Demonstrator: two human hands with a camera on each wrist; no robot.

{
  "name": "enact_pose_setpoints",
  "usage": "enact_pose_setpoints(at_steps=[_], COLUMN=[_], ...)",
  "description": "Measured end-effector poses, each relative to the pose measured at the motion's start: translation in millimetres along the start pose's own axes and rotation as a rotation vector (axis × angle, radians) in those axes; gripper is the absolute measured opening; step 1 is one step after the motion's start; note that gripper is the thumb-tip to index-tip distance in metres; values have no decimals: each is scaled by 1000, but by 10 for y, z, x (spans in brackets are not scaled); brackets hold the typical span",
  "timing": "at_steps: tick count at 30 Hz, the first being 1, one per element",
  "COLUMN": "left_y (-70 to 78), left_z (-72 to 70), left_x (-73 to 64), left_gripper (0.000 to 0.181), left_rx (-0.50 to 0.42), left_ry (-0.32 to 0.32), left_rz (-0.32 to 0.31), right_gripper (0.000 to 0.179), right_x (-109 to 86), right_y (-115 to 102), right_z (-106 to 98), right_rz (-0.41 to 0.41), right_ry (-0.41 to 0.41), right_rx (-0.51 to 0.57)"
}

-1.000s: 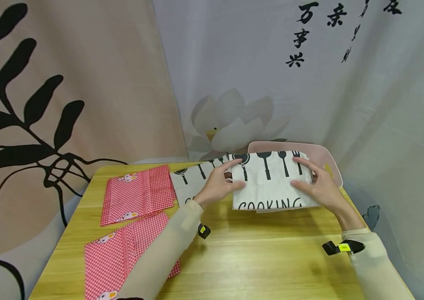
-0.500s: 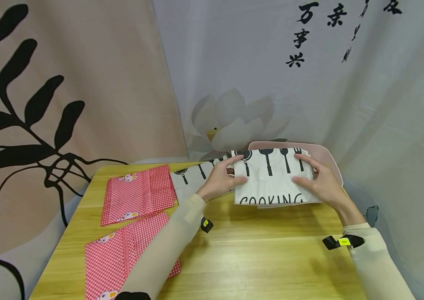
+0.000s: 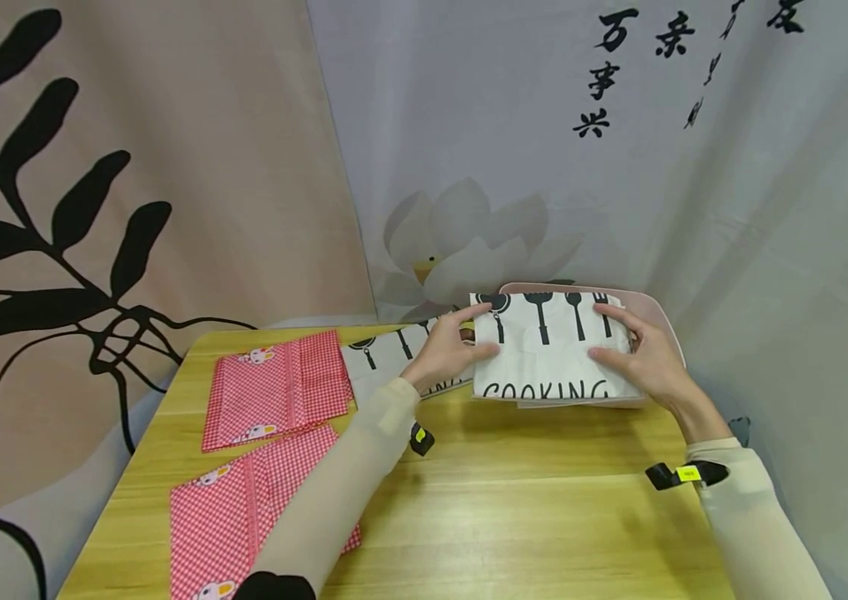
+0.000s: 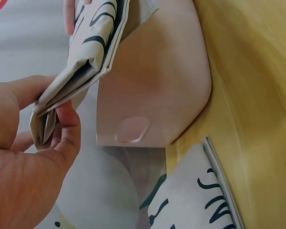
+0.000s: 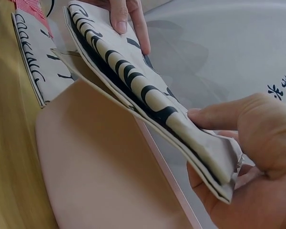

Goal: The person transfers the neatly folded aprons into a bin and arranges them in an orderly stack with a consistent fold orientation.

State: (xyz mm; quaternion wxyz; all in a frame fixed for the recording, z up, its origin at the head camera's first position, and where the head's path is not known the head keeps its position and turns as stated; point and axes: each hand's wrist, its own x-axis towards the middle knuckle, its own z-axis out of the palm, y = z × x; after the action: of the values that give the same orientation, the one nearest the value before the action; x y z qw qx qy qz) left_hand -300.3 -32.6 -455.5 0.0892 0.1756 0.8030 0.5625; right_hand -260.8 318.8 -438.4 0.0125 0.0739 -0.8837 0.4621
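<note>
Both hands have a grip clamped on the folded white cloth: the left hand pinches 1 end, the right hand the other, each with its thumb on the printed face. From here I see the white cloth held up off the tabletop, "COOKING" along its lower edge, at the pink bin, hiding much of it. Left of the bin lies a 2nd white cloth; beyond that, 2 red checked cloths, the nearer partly behind the left sleeve.
</note>
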Motion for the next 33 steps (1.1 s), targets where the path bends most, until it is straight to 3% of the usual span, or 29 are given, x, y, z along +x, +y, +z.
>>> enact_pose_setpoints(at_steps=[14,22,33], left_y=[16,74,79], left_z=[59,141,286], left_x=[154,251,354], left_gripper=[75,75,76], left_rx=[-29,1,-41], left_ry=[19,34,48], left_rz=[16,4,5], right_gripper=[87,85,86], right_x=[112,182,295], right_y=[57,138,281], right_z=[-76,-135,-219], right_rz=[47,31,66], right_ry=[-15,5,-6], right_rx=[-22,-2,-20])
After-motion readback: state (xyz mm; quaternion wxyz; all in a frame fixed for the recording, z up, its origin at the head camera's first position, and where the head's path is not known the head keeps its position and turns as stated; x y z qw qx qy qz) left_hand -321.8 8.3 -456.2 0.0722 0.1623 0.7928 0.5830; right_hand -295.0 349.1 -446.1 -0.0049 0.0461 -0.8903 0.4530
